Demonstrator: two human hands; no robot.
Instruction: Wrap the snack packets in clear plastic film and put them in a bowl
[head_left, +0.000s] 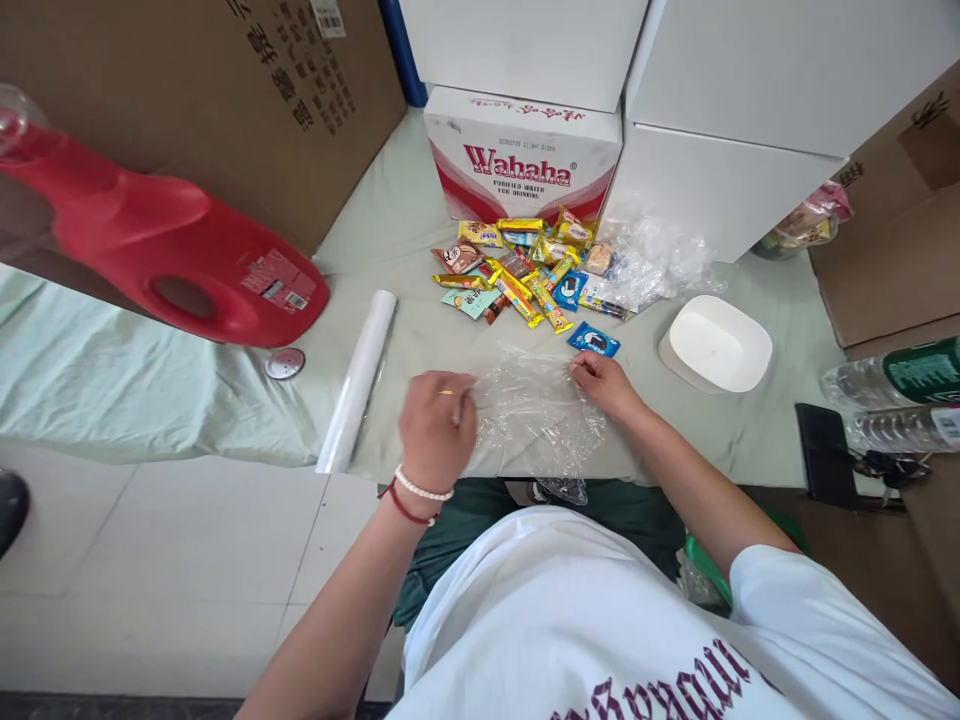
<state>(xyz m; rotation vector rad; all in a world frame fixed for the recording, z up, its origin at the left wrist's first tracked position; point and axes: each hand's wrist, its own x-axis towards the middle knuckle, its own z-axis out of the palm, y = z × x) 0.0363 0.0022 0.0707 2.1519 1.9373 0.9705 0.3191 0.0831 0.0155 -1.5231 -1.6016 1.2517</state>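
A clear plastic bag [534,412] lies crumpled on the pale green cloth [390,230] in front of me. My left hand [435,428] pinches its left edge, fingers closed. My right hand [606,383] grips the bag's right edge, fingers closed on the film. Just beyond the bag lies a pile of small wrapped snacks [525,275], with one blue packet [594,341] closest to my right hand.
A white roll [358,378] lies left of the bag, a round metal lid [284,363] beside it. A red jug [161,250] lies at left. A white bowl [718,345], loose plastic film [649,262], a Wahaha box [521,155], cardboard boxes and water bottles [896,378] surround.
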